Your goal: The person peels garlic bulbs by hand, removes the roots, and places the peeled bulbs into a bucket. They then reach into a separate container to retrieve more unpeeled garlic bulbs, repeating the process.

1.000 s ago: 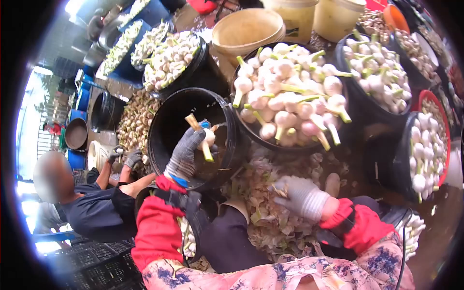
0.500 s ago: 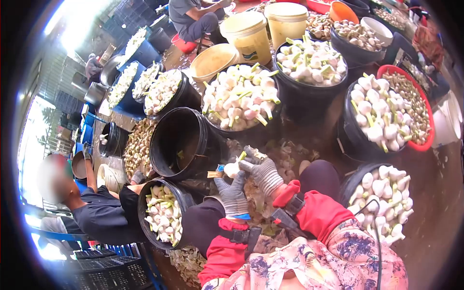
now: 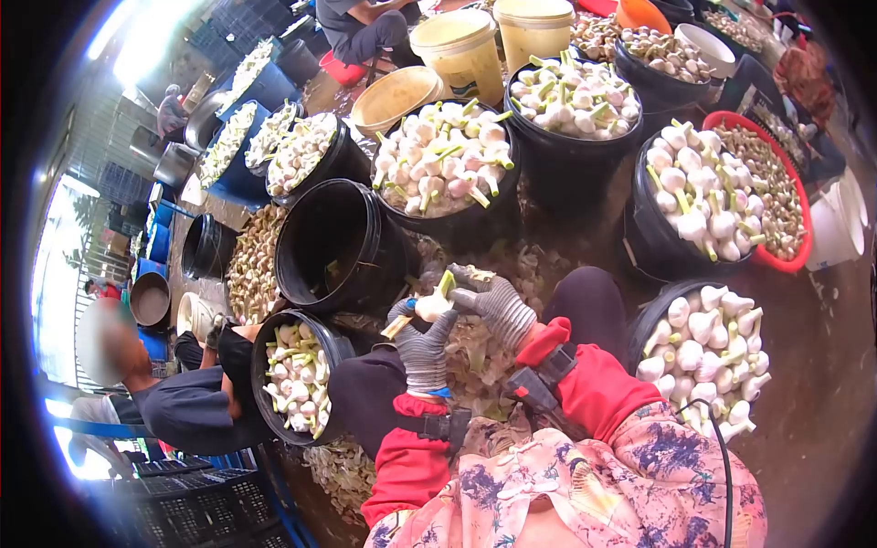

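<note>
A white garlic bulb (image 3: 429, 308) with a pale green stem (image 3: 447, 282) sits between my two gloved hands. My left hand (image 3: 427, 347), in a grey ribbed glove, is closed around the bulb's lower side. A tan, wooden-looking stub (image 3: 396, 327) juts out past its fingers; the rest of that piece is hidden. My right hand (image 3: 498, 306) pinches at the stem side of the bulb, and its fingertips are partly covered. Loose garlic skins (image 3: 480, 365) lie in a heap beneath both hands.
A black bucket (image 3: 329, 245) with little inside stands ahead on the left. Buckets of trimmed garlic (image 3: 446, 160) surround me, including one by my right knee (image 3: 708, 352) and one by my left (image 3: 297, 379). A red basin (image 3: 799, 196) is at right. Another person (image 3: 196, 402) sits at left.
The view has shifted a little. My hands have turned the garlic, so its stem now points more upward, and skin is peeled at my right fingertips.
</note>
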{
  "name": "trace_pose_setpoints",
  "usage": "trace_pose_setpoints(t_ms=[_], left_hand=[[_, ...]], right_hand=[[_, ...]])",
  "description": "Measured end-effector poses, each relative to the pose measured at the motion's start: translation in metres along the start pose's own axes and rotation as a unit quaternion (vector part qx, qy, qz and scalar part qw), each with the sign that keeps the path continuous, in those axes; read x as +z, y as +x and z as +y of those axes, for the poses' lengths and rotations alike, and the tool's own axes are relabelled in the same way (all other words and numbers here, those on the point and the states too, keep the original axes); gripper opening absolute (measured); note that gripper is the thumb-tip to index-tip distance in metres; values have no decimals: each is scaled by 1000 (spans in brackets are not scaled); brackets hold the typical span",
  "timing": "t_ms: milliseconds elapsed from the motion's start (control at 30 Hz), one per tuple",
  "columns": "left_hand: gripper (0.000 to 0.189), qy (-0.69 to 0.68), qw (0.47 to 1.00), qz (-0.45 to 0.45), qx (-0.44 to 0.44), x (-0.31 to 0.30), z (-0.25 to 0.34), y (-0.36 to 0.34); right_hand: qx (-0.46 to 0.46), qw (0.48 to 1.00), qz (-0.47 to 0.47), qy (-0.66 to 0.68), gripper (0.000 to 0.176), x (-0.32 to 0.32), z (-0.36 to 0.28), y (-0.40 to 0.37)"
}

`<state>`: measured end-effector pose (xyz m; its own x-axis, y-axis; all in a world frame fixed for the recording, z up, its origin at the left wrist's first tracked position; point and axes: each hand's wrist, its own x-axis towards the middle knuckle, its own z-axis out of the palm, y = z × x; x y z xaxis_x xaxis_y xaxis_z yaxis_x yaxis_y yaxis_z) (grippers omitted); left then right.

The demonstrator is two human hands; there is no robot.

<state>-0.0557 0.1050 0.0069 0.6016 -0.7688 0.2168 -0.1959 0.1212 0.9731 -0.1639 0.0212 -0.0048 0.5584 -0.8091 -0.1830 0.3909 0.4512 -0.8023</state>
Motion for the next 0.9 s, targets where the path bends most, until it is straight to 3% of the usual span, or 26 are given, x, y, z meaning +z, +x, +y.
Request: trace_pose_setpoints(t_ms=[167, 200, 233, 300, 400, 433, 500, 567, 633, 667, 700, 800, 867, 900], left_hand=[[52, 23, 996, -27, 82, -6, -14, 0], [49, -158, 978, -91, -98, -14, -10, 5], [47, -327, 893, -148, -271, -19, -7, 7], [48, -373, 878, -163, -251, -16, -9, 6], [48, -234, 948, -117, -182, -8, -7, 1], [48, -238, 946, -121, -182, -5, -13, -1], [49, 5, 995, -81, 57, 0, -20, -6], [47, 16, 996, -58, 65, 3, -16, -13], [41, -189, 967, -59, -162, 2, 7, -16], [43, -337, 896, -179, -226, -10, -5, -11], [52, -411, 840, -93, -341, -8, 5, -13], [54, -456, 802, -157, -352, -17, 9, -8], [47, -359, 862, -98, -344, -12, 16, -9], [47, -360, 861, -98, -345, -13, 14, -10]], right_hand=[[-47, 990, 24, -130, 39, -9, 19, 6], [-35, 994, -13, -104, 40, -9, 7, -1], [-22, 995, -50, -78, 40, -9, 1, -5], [-21, 998, -31, -55, 43, -5, 0, -7], [-18, 997, 30, -70, 47, 1, -10, -15], [-21, 996, 34, -74, 47, -2, -3, -12], [-63, 981, 67, -172, 49, -3, 6, -8], [-67, 974, 82, -200, 46, -3, 16, -9], [-143, 956, 93, -239, 43, -4, 28, -7], [-146, 958, 65, -238, 37, 0, 16, -14], [-146, 958, 62, -239, 37, 0, 10, -18], [-31, 997, -38, -55, 25, 1, -8, -27], [0, 997, -64, -48, 26, 6, -19, -31], [31, 995, -88, -40, 27, 6, -21, -33]])
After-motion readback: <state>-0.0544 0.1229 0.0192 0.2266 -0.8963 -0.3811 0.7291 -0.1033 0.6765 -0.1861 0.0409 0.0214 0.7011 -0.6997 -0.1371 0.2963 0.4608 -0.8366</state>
